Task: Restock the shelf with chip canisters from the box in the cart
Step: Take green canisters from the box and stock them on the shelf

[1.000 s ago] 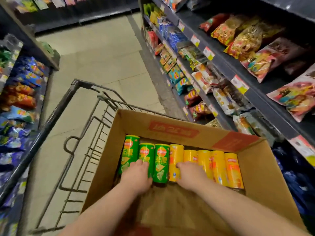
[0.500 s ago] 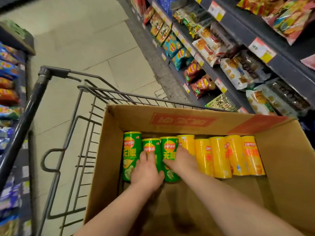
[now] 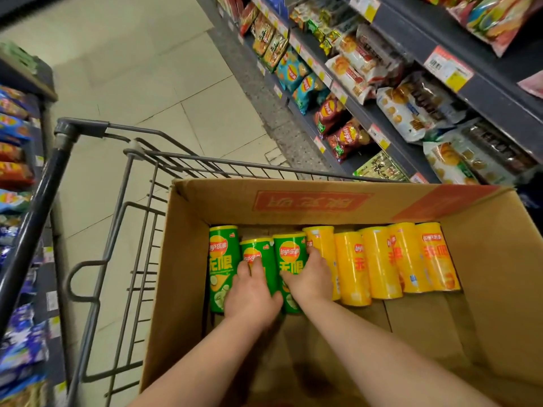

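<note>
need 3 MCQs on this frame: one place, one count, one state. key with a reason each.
1. Where in the box do the green canisters lie? A left end of the row B right end C middle
2. How many yellow canisters? A three B five C seven
3. What are the left hand and right hand doing? A resting on canisters B raised in air C clasped together
Key: 1 A, all yellow ones lie to their right; 2 B, five lie side by side; 3 A, both lie on canisters in the box.
</note>
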Available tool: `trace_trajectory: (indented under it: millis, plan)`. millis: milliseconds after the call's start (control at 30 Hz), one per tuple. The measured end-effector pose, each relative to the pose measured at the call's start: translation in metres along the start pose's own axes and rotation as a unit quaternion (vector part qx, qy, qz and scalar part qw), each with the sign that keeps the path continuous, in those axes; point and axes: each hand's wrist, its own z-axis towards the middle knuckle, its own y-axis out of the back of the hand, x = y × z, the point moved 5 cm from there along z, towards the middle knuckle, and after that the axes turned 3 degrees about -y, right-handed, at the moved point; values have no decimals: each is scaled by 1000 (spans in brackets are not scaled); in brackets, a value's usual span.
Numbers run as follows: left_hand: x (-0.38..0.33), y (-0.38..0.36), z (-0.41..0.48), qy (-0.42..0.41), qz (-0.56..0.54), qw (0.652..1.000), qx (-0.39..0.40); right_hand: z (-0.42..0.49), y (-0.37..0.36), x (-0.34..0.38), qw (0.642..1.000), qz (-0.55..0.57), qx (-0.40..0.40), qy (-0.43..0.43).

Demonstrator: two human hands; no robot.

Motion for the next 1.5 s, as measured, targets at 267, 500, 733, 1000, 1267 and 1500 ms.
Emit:
trace_trajectory:
  millis: [267,500,733,1000,1267,1500]
  plan:
    - [-3,-4,2,-17,13,1000,2,-9,24,-5,995,91,26,17]
    - [-23,-25,14,-37,2,998,48,-5,65,-30,989,148,16,-17]
    - [-39,-37,37,19,-191,981,-2,-6,86,-67,987,154,-7,-52]
    - [-34,-58,51,77,-226,971,27,-14,84,-93,983,161,-9,-92]
    - [-40,-40,22,-24,-315,948,21,-34,104,-88,980,183,-18,-82]
    - [-78,-23,-22,-129,-378,916,21,-67,150,-90,978,198,-48,-52]
